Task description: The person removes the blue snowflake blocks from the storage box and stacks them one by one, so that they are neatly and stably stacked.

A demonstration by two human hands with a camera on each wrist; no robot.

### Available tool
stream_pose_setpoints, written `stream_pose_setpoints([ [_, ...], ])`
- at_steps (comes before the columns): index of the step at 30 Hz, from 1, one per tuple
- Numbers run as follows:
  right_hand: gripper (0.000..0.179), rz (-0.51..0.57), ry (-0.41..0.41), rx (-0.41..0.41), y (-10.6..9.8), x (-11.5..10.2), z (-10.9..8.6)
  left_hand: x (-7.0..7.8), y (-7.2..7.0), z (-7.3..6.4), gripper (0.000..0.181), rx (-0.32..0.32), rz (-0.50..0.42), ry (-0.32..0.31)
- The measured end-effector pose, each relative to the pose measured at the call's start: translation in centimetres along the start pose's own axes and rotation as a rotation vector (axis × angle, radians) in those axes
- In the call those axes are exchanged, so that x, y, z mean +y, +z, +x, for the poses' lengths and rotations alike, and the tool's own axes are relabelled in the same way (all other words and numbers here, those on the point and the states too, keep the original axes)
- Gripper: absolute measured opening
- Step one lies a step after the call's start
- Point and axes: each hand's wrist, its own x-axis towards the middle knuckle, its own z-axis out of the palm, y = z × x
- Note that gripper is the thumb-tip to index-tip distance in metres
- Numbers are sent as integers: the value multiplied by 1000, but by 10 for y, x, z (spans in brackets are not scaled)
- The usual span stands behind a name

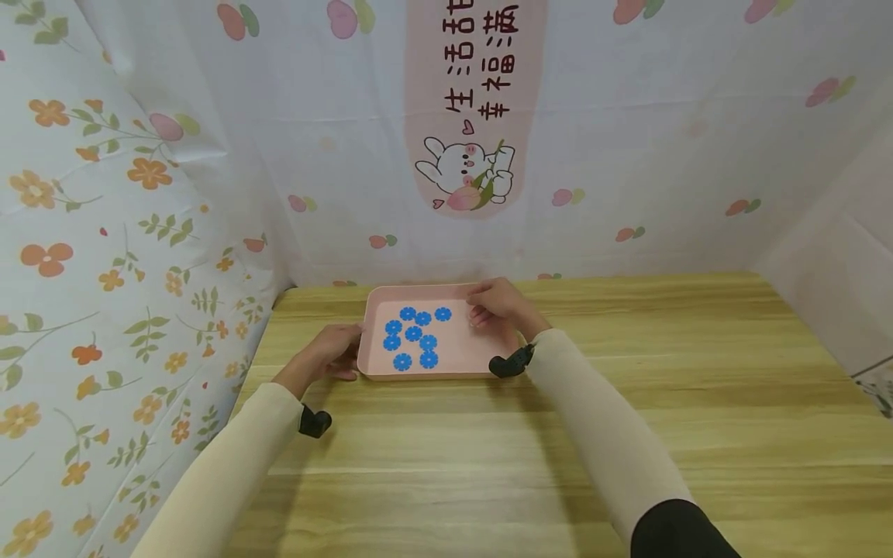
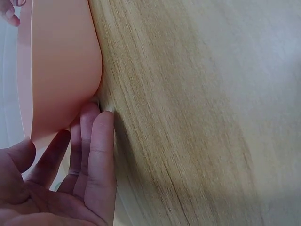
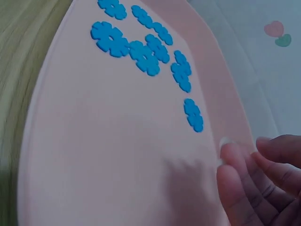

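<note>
A shallow pink tray [image 1: 460,370] lies on the wooden table by the back wall. Several blue plastic snowflake building discs [image 1: 414,333] are spread flat over its left half, some overlapping. At the tray's left end my left hand [image 1: 336,349] holds the corner, with the thumb [image 2: 21,153] at the rim and the other fingers reaching under the outer wall. My right hand [image 1: 498,302] hovers over the far right part of the tray, its fingers [image 3: 230,183] loosely bent near the far wall. Nothing shows between them, and their shadow falls on the tray floor.
Behind the tray hangs a white patterned cloth [image 1: 335,194], and a flowered cloth [image 1: 105,325] closes off the left side. The wooden tabletop [image 1: 698,372] extends to the right and toward me. Black straps with small dark mounts [image 1: 315,422] sit at both wrists.
</note>
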Motion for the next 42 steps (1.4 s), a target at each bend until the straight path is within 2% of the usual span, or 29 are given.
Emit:
stream_pose_setpoints([
  [6,33,117,44,-3,14,7,10,-4,0,-1,49,0,5,3],
  [12,30,211,91,75,28,7,14,-2,-1,1,50,-6,5,19],
  [19,34,165,17,-33,44,8,15,0,-1,2,50,-7,7,15],
  [21,35,165,2,-35,47,10,15,0,-1,3,50,-8,10,14],
  [29,38,87,-13,66,62,18,19,-2,-1,2,48,-7,23,24],
  [34,31,32,8,131,69,15,21,-2,0,1,48,-10,24,33],
  [42,23,-57,54,173,72,11,25,-1,0,-1,49,-11,9,37],
])
